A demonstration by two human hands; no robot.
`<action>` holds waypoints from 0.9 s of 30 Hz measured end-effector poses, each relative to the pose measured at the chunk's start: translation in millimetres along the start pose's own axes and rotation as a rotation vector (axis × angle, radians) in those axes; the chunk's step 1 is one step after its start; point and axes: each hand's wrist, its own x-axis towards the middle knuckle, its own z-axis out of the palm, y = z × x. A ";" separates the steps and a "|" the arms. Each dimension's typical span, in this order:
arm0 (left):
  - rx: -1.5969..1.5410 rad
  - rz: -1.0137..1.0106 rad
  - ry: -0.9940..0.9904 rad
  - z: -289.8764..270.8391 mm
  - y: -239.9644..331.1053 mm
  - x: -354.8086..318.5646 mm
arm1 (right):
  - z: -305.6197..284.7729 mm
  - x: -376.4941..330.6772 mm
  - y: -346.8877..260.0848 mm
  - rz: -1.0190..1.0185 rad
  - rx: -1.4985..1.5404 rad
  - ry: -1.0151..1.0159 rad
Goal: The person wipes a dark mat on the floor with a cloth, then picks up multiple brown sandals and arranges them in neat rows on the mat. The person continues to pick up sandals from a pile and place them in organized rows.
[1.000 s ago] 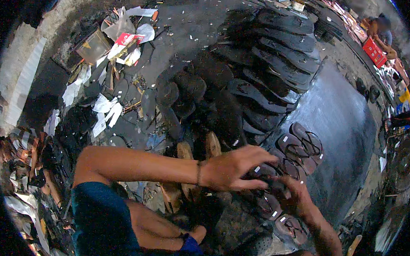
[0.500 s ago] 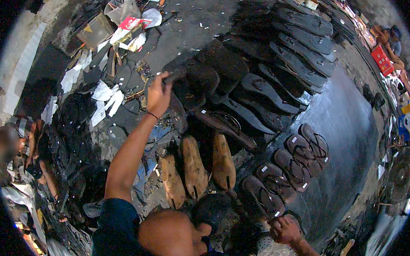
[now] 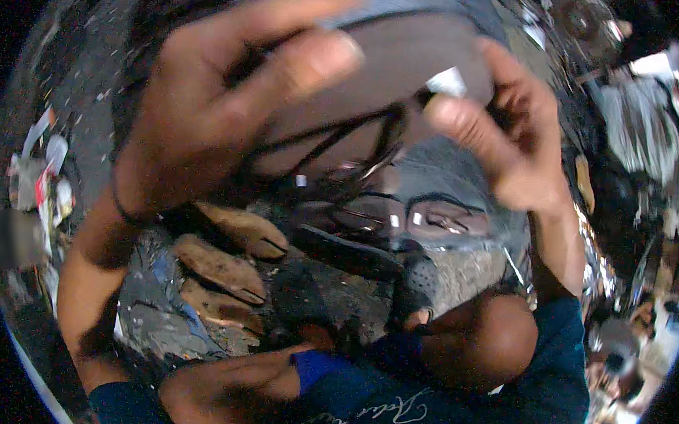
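Note:
A brown sandal (image 3: 394,54) with thin black crossed straps and a white tag is held up close in front of me. My right hand (image 3: 528,137) grips its right end, thumb on the upper face and fingers behind the edge. My left hand (image 3: 215,90) is smeared by motion in front of the sandal's left part, its index finger and thumb stretched apart. Whether it touches the sandal I cannot tell. Lower down, more brown strapped sandals with white tags, such as one brown sandal (image 3: 447,218), lie on a grey sheet (image 3: 441,175).
Several wooden shoe lasts (image 3: 217,267) lie on the dark ground at lower left. Near them rests a long dark sole-like piece (image 3: 345,251). My bent knee (image 3: 502,336) is at lower right. Scrap paper (image 3: 47,151) lies at far left, pale plastic sheeting (image 3: 643,136) at right.
My left hand has come back from the black soles at the far left. My right hand has risen from the lower right with a sandal. The view has swung, and both hands are much closer.

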 end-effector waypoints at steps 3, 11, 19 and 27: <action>-0.414 -0.191 -0.388 48.0 -19.1 25.6 | -78.6 -55.7 40.5 0.101 0.233 0.362; -0.550 -0.660 -0.333 256.3 -111.3 8.3 | -127.9 -224.4 223.9 0.590 0.340 0.692; 0.132 -0.500 -0.144 360.1 -186.0 -25.4 | -110.8 -282.3 338.3 0.720 -0.235 0.907; 0.687 -0.334 -0.320 370.8 -167.3 -18.0 | -106.5 -274.4 335.9 0.695 -0.794 0.793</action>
